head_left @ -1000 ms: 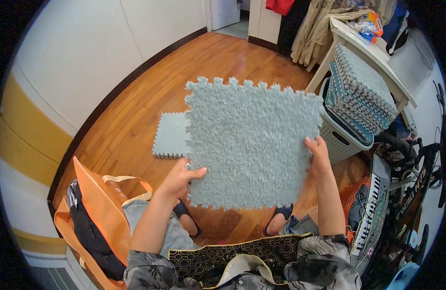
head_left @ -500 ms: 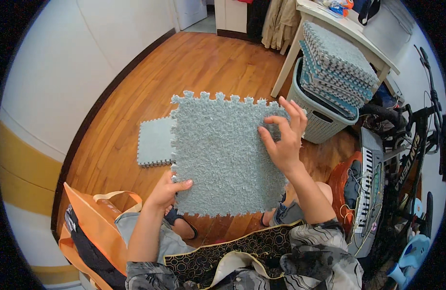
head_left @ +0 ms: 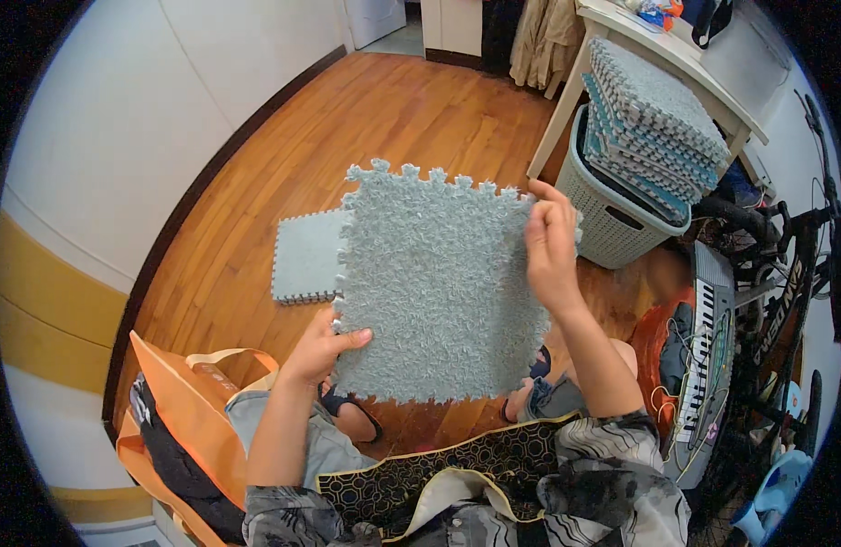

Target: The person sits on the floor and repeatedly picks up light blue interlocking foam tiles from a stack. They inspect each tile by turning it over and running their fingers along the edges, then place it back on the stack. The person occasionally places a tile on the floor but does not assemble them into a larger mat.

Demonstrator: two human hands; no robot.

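Observation:
A fuzzy pale blue-green interlocking mat tile (head_left: 438, 292) is held up in front of me, its toothed edges showing all round. My left hand (head_left: 325, 351) grips the lower left edge, thumb on the plush face and fingers behind. At the upper right edge, my right hand (head_left: 554, 255) has its fingers bent and drawn together over the border; they are slightly blurred. Behind the held tile, a short stack of similar tiles (head_left: 306, 255) lies on the wooden floor, partly covered by it.
A grey-green basket (head_left: 612, 214) at the right carries a tall pile of mat tiles (head_left: 657, 123) beside a white table (head_left: 748, 123). Nearby are a keyboard (head_left: 703, 337) with cables and a bicycle (head_left: 785, 273). An orange bag (head_left: 197, 428) stands by my left leg.
My right hand's spread fingers have curled in and moved to the tile's right edge. My left hand keeps its hold. The whole view has shifted slightly, with the room sliding right.

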